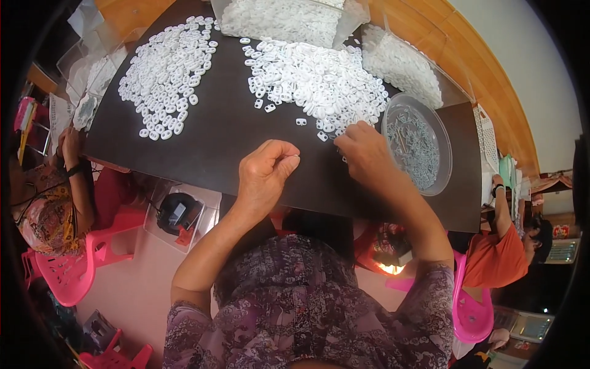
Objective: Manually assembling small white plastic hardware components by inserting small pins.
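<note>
My left hand [268, 171] is held over the near part of the dark table [221, 144], thumb and forefinger pinched together. A tiny pale edge shows at the fingertips, too small to name. At the near edge of a pile of white plastic two-holed pieces [313, 77], my right hand [365, 152] has its fingers bent and pressed together. What they hold, if anything, is hidden. Beside that hand lies a white two-holed piece [322, 136]. A round clear dish [447, 157] to its right contains small grey metal pins or screws [424, 160].
Another pile of white oval pieces [169, 77] covers the table's left part. Clear bags [279, 21] and a clear bin [405, 64] of white pieces stand at the back. People sit at left [52, 209] and right [498, 252], near pink chairs [74, 264].
</note>
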Motion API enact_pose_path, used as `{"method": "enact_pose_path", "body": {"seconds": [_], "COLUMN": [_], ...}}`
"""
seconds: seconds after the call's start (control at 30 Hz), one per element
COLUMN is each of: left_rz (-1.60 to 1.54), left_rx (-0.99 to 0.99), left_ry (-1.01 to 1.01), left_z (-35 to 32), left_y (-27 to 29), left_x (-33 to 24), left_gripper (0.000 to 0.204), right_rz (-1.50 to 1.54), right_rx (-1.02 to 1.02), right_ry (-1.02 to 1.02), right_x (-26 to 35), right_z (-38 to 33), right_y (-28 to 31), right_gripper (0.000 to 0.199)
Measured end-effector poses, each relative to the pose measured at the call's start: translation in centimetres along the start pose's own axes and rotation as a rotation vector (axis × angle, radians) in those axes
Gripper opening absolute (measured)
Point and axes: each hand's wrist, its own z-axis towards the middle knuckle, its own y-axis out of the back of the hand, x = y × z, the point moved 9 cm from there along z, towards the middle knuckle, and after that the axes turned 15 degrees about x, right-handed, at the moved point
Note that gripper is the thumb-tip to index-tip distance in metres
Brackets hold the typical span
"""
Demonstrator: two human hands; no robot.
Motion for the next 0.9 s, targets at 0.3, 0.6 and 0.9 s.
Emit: {"method": "enact_pose_path", "body": {"seconds": [0.3, 0.6, 0.9], "left_rz": [-0.059, -0.201, -0.223], "left_rx": [0.008, 0.032, -0.016], "left_ry": [0.012, 0.068, 0.061], "left_z": [0.0, -0.4, -0.4], "left_y": [-0.1, -0.1, 0.2], "left_x": [-0.5, 1.0, 0.8], "left_gripper": [0.012, 0.014, 0.016], "right_rz": [-0.004, 0.220, 0.210], "right_rx": [0.009, -0.001, -0.153], "right_ry": [0.039, -0.097, -0.120], "right_x": [0.4, -1.8, 1.0], "right_z": [1.0, -0.1, 1.8], "right_y": [-0.6, -0.8, -1.4], "right_gripper": [0.004, 0.003, 0.011]}}
